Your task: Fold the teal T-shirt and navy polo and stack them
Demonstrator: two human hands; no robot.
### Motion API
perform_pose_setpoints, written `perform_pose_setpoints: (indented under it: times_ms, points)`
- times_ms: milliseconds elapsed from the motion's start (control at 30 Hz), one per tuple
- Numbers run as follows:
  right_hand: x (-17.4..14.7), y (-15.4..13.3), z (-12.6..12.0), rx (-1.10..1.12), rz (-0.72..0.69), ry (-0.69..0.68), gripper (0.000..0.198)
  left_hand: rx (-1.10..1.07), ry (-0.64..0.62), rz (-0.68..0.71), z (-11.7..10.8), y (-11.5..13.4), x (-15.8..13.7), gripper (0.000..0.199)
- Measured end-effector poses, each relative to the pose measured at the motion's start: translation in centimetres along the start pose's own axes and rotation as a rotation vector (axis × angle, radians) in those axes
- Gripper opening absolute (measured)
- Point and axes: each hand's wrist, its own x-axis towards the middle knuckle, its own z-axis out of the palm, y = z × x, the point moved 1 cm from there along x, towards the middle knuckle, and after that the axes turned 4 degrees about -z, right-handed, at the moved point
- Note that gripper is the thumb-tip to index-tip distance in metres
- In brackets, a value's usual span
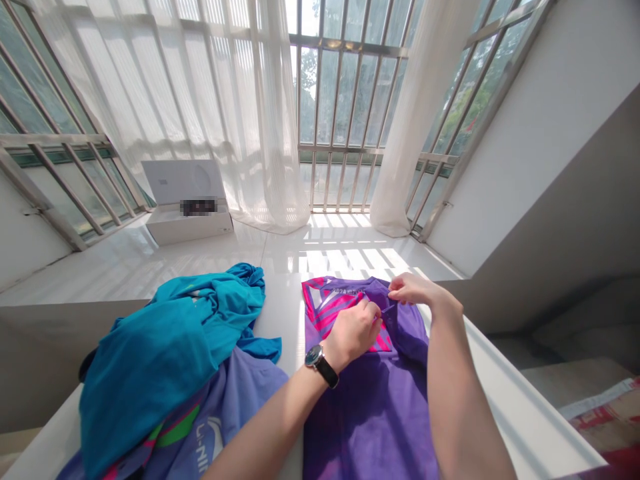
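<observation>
A purple shirt (pixel 365 400) with a pink and white pattern near its collar lies spread on the white table, its right side partly folded over. My left hand (pixel 353 330), a black-strapped watch (pixel 320 363) on its wrist, pinches the shirt's fabric near the upper middle. Farther up and to the right, my right hand (pixel 413 290) grips the same shirt near its shoulder between thumb and fingers. Both forearms cross over the garment and hide parts of it.
To the left lies a heap of clothes, a teal garment (pixel 165 340) on top of a lavender one (pixel 250 380). An open white box (pixel 193 227) stands on the window ledge (pixel 280 250). White curtains (pixel 270 133) hang before the barred windows.
</observation>
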Motion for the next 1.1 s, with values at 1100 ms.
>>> perform_pose_setpoints:
  times_ms: [1100]
  points:
    - [-3.3,1.2,-2.3,0.21,-0.094,0.294,0.013,-0.066,-0.229,0.24,1.3,0.2,-0.3,0.022]
